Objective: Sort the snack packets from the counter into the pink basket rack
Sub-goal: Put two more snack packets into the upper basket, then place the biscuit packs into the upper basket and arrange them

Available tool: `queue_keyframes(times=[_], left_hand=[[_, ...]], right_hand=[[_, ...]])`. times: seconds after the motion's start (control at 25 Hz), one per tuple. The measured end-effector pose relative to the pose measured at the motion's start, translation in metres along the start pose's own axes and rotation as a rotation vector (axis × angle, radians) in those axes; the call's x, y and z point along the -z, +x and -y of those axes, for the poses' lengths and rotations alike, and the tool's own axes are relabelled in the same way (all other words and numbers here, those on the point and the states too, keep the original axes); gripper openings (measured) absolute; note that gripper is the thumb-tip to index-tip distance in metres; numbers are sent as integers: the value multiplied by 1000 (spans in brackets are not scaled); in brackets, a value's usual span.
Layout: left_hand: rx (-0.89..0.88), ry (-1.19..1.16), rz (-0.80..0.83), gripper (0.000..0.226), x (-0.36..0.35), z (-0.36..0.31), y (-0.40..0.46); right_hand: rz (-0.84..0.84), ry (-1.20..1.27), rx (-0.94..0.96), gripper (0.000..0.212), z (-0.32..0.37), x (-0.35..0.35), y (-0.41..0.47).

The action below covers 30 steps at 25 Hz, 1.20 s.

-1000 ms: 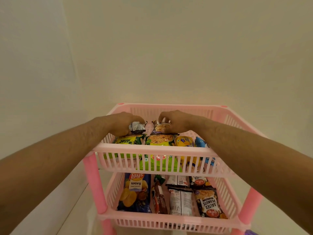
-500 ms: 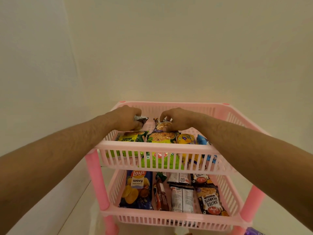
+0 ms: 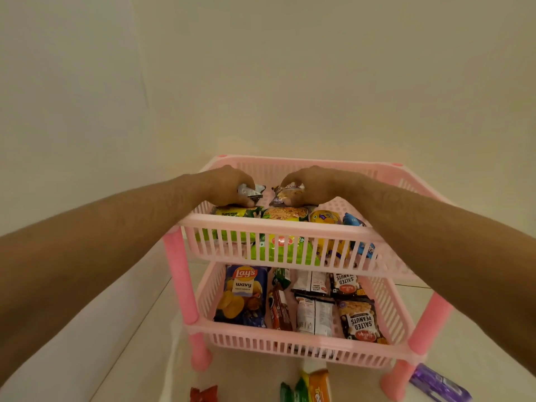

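The pink basket rack (image 3: 278,224) stands on the counter with two tiers. Both my hands reach into the top tier. My left hand (image 3: 229,184) grips a small silver and black packet (image 3: 251,192). My right hand (image 3: 307,184) grips a small packet showing peanuts (image 3: 287,194). Both packets sit just above green and yellow packets (image 3: 285,213) lying in the top tier. The lower tier (image 3: 298,342) holds a blue Lay's bag (image 3: 245,294), a brown bar, white packets and salted peanut packets (image 3: 359,322).
On the counter in front of the rack lie a red wrapper (image 3: 204,393), green and orange packets (image 3: 307,388) and a purple bar (image 3: 436,385). Plain walls stand close behind and to the left of the rack.
The view has tilted down and back, so the counter packets below the rack have come into sight. Both hands stay in the top tier, each holding its packet.
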State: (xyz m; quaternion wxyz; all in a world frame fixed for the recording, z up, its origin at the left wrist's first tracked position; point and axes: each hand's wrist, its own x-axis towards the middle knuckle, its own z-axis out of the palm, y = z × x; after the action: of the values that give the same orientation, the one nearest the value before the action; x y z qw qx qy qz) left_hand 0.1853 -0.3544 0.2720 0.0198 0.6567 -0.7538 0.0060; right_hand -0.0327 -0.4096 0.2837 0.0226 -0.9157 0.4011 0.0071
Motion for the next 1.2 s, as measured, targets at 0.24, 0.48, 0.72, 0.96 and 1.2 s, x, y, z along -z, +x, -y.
queue_keyframes(times=[0.24, 0.48, 0.72, 0.96, 1.2], left_hand=[[-29, -324, -345, 51, 38, -26, -44], [-171, -381, -881, 32, 12, -77, -146], [-118, -322, -1071, 21, -79, -116, -224], [84, -315, -709, 23, -190, -129, -264], [514, -334, -162, 50, -274, -128, -279]], right_hand=[[-380, 171, -7, 48, 21, 34, -56], [-871, 310, 35, 40, 77, -19, -150], [-960, 326, 91, 37, 120, -109, -215], [-665, 432, -43, 39, 122, -221, -241], [-241, 516, -462, 49, 101, -295, -247]])
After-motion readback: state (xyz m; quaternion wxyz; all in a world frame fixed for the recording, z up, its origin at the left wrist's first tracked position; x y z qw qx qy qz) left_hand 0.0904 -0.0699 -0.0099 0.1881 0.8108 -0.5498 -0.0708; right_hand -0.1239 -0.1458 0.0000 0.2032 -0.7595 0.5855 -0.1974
